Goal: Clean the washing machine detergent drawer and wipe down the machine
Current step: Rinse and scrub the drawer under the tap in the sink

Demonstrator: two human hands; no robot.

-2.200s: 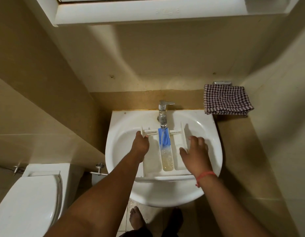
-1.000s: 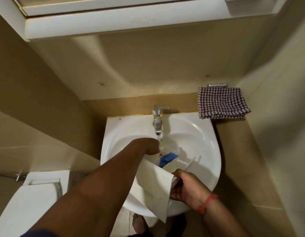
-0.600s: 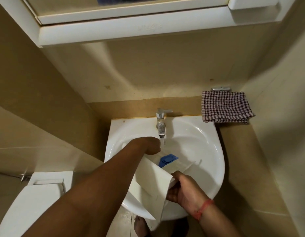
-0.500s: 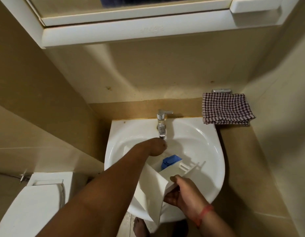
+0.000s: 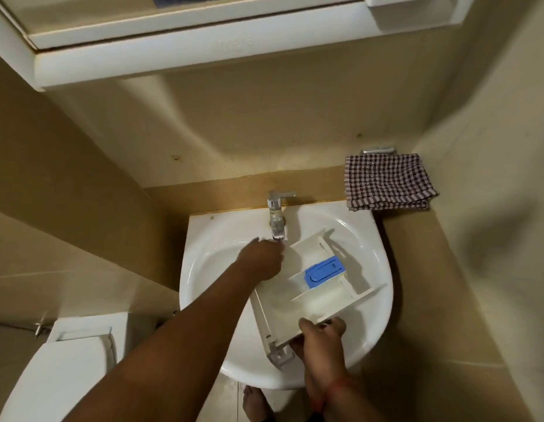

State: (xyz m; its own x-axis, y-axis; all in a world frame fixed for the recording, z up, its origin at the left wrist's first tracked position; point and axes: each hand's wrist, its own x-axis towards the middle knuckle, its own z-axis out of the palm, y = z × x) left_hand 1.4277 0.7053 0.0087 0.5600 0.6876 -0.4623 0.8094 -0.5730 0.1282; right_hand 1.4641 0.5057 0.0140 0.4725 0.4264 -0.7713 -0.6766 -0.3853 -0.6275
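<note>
A white detergent drawer [image 5: 307, 303] with a blue insert [image 5: 325, 271] lies tilted in the white sink [image 5: 209, 269], its inside facing up. My right hand [image 5: 321, 336] grips the drawer's near front corner. My left hand [image 5: 261, 260] reaches into the basin under the chrome tap [image 5: 277, 216], where water runs onto its fingers at the drawer's far left corner. I cannot tell whether those fingers grip the drawer.
A folded checked cloth [image 5: 386, 181] lies on the ledge at the sink's back right. A white toilet [image 5: 60, 370] stands at the lower left. A white cabinet [image 5: 203, 41] hangs overhead. Walls close in on both sides.
The drawer lay flat under the tap, then was tipped up on edge. Now it has turned back down, inside up, angled to the right, held by my right hand.
</note>
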